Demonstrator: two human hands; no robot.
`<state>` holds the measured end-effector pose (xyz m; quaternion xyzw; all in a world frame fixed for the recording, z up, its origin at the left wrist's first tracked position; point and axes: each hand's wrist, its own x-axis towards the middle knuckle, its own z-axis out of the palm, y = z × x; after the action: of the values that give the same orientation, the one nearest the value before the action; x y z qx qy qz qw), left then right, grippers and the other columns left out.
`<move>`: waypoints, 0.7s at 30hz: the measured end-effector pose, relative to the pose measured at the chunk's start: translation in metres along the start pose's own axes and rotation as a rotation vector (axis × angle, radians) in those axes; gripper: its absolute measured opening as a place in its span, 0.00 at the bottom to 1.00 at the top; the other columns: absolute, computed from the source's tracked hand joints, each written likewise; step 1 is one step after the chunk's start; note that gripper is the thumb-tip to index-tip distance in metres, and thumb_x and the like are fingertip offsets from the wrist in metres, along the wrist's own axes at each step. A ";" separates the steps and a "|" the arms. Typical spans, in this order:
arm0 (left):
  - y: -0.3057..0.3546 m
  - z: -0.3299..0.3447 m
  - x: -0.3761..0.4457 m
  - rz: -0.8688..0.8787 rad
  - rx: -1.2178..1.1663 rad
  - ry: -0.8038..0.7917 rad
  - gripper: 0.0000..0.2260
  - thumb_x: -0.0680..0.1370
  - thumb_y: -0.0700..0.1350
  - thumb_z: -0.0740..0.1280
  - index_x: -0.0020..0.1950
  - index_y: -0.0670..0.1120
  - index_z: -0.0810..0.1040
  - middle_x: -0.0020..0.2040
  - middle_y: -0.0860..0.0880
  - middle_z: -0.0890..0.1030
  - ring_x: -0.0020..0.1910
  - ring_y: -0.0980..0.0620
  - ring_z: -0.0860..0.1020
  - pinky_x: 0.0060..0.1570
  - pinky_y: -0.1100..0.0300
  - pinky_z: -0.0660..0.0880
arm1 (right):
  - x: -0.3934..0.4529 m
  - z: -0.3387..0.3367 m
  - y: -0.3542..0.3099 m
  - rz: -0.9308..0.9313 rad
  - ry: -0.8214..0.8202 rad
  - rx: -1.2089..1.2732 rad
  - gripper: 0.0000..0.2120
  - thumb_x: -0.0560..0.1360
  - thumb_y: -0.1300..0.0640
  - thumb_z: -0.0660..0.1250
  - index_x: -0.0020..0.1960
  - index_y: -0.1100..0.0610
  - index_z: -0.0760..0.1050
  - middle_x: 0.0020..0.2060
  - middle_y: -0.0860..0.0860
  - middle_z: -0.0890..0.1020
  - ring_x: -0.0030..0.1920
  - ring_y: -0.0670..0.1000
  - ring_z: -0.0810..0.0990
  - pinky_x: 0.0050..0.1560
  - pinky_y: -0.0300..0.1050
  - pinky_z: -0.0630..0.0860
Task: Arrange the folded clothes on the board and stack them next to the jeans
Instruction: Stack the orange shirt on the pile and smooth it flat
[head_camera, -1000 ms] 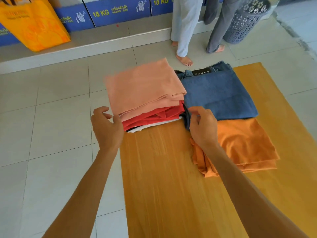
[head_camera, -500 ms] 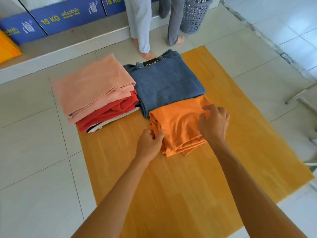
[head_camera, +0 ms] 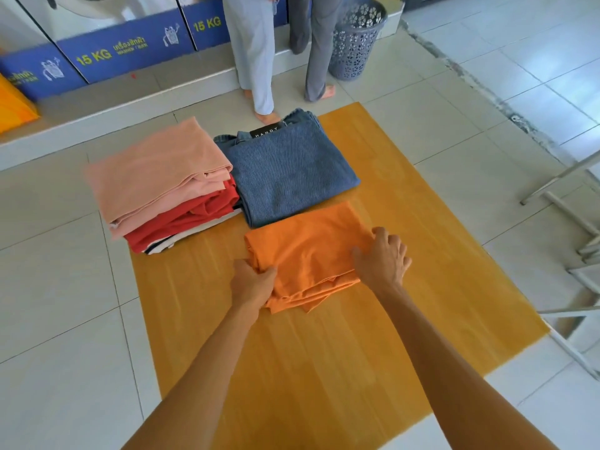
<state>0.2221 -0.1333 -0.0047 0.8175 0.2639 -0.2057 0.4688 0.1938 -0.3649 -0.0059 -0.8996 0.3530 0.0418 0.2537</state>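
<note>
Single head view, looking steeply down, forward, close over board point(head_camera: 324, 368)

Two bare forearms reach in from the frame's lower edge. The left hand point(head_camera: 253, 284) and right hand point(head_camera: 383, 259) are bare: uncovered wrists, short nails.
</note>
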 end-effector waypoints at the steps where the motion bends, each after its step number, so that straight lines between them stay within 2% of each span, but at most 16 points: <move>1: -0.007 -0.006 -0.005 0.005 -0.001 0.036 0.17 0.75 0.47 0.73 0.57 0.47 0.67 0.49 0.47 0.78 0.38 0.55 0.75 0.27 0.63 0.69 | -0.003 -0.001 0.006 0.006 0.010 0.021 0.24 0.74 0.45 0.66 0.67 0.53 0.72 0.62 0.56 0.75 0.64 0.59 0.71 0.63 0.58 0.65; 3: -0.022 -0.018 -0.017 0.006 -0.002 0.095 0.19 0.75 0.45 0.73 0.57 0.49 0.64 0.47 0.48 0.76 0.37 0.55 0.75 0.26 0.64 0.71 | -0.011 -0.003 0.014 0.020 -0.037 0.088 0.18 0.75 0.45 0.65 0.61 0.52 0.77 0.57 0.53 0.80 0.59 0.58 0.77 0.60 0.55 0.72; 5: -0.040 -0.033 -0.029 0.023 0.021 0.143 0.20 0.76 0.44 0.72 0.58 0.50 0.62 0.47 0.49 0.75 0.40 0.50 0.77 0.36 0.58 0.74 | -0.025 -0.001 0.019 -0.006 -0.138 0.136 0.15 0.76 0.43 0.65 0.57 0.49 0.78 0.47 0.48 0.83 0.53 0.56 0.82 0.49 0.50 0.77; 7: -0.062 -0.050 -0.041 0.069 0.070 0.178 0.21 0.76 0.46 0.72 0.59 0.51 0.62 0.48 0.51 0.75 0.42 0.50 0.76 0.40 0.55 0.73 | -0.044 0.002 0.023 -0.056 -0.235 0.151 0.12 0.76 0.42 0.66 0.55 0.46 0.79 0.41 0.44 0.81 0.48 0.53 0.82 0.42 0.46 0.75; 11: -0.102 -0.078 -0.063 0.064 0.156 0.267 0.18 0.77 0.51 0.70 0.61 0.50 0.67 0.48 0.53 0.74 0.44 0.50 0.75 0.40 0.56 0.72 | -0.069 0.011 0.028 -0.101 -0.316 0.247 0.04 0.75 0.51 0.66 0.47 0.46 0.80 0.42 0.42 0.82 0.47 0.48 0.82 0.35 0.37 0.71; 12: -0.110 -0.081 -0.068 0.058 0.178 0.284 0.15 0.77 0.53 0.70 0.58 0.50 0.69 0.47 0.53 0.74 0.43 0.50 0.75 0.40 0.57 0.71 | -0.073 0.013 0.027 -0.110 -0.328 0.271 0.04 0.76 0.51 0.66 0.46 0.47 0.80 0.41 0.40 0.82 0.47 0.47 0.81 0.34 0.34 0.69; 14: -0.122 -0.084 -0.077 0.064 0.205 0.306 0.11 0.77 0.55 0.68 0.48 0.48 0.73 0.41 0.54 0.76 0.40 0.50 0.76 0.36 0.59 0.69 | -0.079 0.016 0.021 -0.148 -0.373 0.295 0.05 0.76 0.50 0.66 0.47 0.48 0.81 0.40 0.39 0.81 0.47 0.46 0.81 0.36 0.32 0.69; 17: -0.130 -0.084 -0.087 0.109 0.190 0.326 0.19 0.75 0.57 0.69 0.29 0.49 0.70 0.26 0.54 0.72 0.27 0.53 0.73 0.28 0.63 0.65 | -0.083 0.023 0.010 -0.207 -0.421 0.270 0.11 0.76 0.45 0.69 0.51 0.53 0.79 0.42 0.44 0.81 0.46 0.48 0.80 0.40 0.41 0.72; 19: -0.132 -0.083 -0.092 0.096 0.178 0.300 0.23 0.73 0.58 0.71 0.25 0.50 0.67 0.23 0.55 0.69 0.24 0.54 0.70 0.27 0.62 0.65 | -0.082 0.024 0.004 -0.224 -0.423 0.228 0.13 0.76 0.46 0.70 0.53 0.54 0.77 0.43 0.48 0.80 0.45 0.51 0.79 0.42 0.44 0.72; 21: -0.136 -0.085 -0.093 0.059 0.164 0.239 0.22 0.73 0.57 0.72 0.26 0.48 0.69 0.25 0.52 0.72 0.27 0.52 0.73 0.30 0.60 0.67 | -0.081 0.022 0.000 -0.243 -0.422 0.202 0.10 0.75 0.48 0.71 0.52 0.53 0.77 0.41 0.48 0.80 0.43 0.51 0.79 0.40 0.44 0.71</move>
<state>0.0727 -0.0238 0.0004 0.8790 0.2760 -0.1140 0.3717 0.1352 -0.3046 -0.0042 -0.8768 0.1840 0.1623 0.4136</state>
